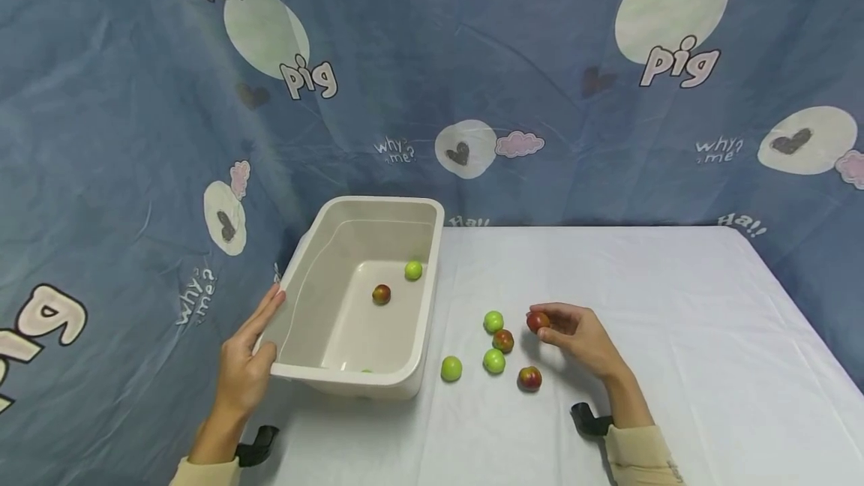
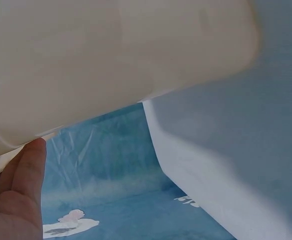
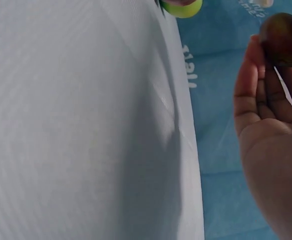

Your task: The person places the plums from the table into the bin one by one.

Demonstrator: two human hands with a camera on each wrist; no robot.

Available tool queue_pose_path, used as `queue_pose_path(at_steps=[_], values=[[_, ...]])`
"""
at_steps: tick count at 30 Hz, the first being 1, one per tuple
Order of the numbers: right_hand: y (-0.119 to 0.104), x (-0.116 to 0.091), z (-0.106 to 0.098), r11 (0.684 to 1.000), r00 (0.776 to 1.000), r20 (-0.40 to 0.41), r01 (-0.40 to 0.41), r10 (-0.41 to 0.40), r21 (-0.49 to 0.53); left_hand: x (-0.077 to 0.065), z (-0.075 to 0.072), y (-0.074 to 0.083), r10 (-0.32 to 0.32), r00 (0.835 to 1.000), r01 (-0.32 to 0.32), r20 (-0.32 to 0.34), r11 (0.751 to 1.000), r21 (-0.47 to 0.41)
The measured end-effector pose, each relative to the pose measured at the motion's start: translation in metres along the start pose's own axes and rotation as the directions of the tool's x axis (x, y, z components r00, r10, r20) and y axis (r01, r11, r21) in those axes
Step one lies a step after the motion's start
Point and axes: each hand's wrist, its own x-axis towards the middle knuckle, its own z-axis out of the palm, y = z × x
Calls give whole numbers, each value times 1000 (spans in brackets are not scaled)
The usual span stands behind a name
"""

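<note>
At the left, my left hand [image 1: 246, 366] holds a cream plastic basin [image 1: 435, 261] by its side rim, thumb at the near corner and fingers along the outside. The basin is tilted; its underside [image 2: 111, 55] fills the top of the left wrist view. In it lie a green fruit [image 1: 413, 270], a red-brown fruit [image 1: 381, 294] and another green one, mostly hidden by the near rim. My right hand [image 1: 574, 332] pinches a small round red-brown fruit [image 1: 538, 322] between thumb and fingers above the table; this fruit [image 3: 281, 40] also shows in the right wrist view.
Between basin and right hand, three green fruits [image 1: 494, 361] and two red-brown fruits [image 1: 529, 379] lie on the white-covered table [image 1: 675, 336]. A blue printed curtain [image 1: 540, 43] hangs behind the table and along its left. A black strap piece [image 1: 591, 421] sits at each wrist.
</note>
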Motion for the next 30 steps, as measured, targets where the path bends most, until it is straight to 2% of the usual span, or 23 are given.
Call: queue_pose_path(at_steps=[9, 16, 25, 30], values=[[-6, 1, 1, 1000, 1000, 2, -3, 3, 8, -2, -2, 0, -19, 1000, 19, -17, 1000, 2], [-15, 7, -4, 999, 1000, 5, 16, -15, -43, -1, -2, 0, -11, 1000, 11, -9, 1000, -3], [-33, 16, -10, 996, 997, 41, 74, -73, -39, 0, 0, 1, -16, 1000, 16, -11, 1000, -5], [-43, 23, -14, 995, 993, 62, 101, -100, -18, 0, 1, 1, -47, 999, 46, -15, 999, -10]])
